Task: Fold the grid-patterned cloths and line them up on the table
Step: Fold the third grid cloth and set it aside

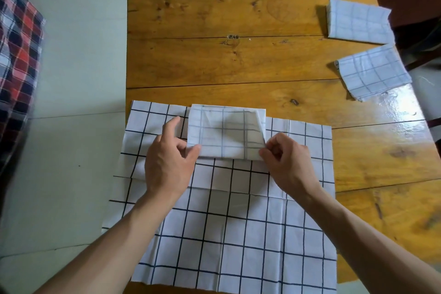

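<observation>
A small folded grid-patterned cloth [226, 133] lies on top of flat, unfolded white cloths with dark grid lines [238, 234] at the table's near side. My left hand [167, 160] pinches the folded cloth's near left corner between thumb and fingers. My right hand [286, 160] pinches its near right corner. Two more folded grid cloths sit at the table's right side: a far one [358, 21] at the corner and a near one [372, 71] overhanging the right edge.
The wooden table [226, 59] has bare planks across its far half and right side. A red and dark plaid fabric [16, 55] is at the far left, off the table. Pale floor surrounds the table; dark furniture stands at the top right.
</observation>
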`<state>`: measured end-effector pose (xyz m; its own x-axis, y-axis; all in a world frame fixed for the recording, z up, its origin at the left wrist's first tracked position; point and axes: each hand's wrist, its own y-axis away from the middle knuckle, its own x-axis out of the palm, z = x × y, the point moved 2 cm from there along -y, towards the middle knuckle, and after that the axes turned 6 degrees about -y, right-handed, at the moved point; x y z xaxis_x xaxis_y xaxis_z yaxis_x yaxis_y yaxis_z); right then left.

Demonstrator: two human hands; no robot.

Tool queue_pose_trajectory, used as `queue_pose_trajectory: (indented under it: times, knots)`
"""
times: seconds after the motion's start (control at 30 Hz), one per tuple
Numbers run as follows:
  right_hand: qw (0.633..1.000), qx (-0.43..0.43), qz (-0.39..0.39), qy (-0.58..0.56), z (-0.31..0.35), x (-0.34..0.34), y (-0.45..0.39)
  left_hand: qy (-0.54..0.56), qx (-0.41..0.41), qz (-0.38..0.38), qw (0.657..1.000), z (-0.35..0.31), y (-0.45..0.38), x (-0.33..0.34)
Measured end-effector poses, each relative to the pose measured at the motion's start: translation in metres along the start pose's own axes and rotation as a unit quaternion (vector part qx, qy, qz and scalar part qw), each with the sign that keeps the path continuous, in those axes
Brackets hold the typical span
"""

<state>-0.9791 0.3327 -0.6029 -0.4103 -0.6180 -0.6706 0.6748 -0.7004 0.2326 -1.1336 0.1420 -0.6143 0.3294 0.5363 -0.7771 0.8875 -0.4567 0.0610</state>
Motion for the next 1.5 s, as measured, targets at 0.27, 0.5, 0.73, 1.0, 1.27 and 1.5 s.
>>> queue_pose_trajectory:
  times: [0.27,0.5,0.73,1.0,1.27,1.5]
  knots:
    - [0.999,0.023,0.014,0.025,0.006,-0.003,-0.006,-0.003,0.001,0.002,1.000,-0.002,-0.001,-0.002]
    - [0.997,0.029,0.023,0.074,0.010,-0.002,-0.012,-0.026,0.012,-0.003,1.000,-0.003,-0.006,0.002]
    - [0.995,0.023,0.026,0.096,0.008,0.001,-0.016,-0.078,0.022,-0.007,0.997,-0.006,-0.008,0.003]
    - [0.973,-0.126,-0.037,0.192,0.017,0.006,-0.011,-0.155,0.112,-0.013,0.982,-0.007,-0.006,0.005]
    - [0.945,-0.272,0.082,0.160,0.021,0.032,-0.008,-0.175,0.133,-0.013,0.976,-0.006,-0.009,0.006]
    - [0.940,-0.139,0.185,0.251,-0.002,0.014,-0.022,-0.178,0.133,-0.007,0.975,-0.004,-0.008,0.007]
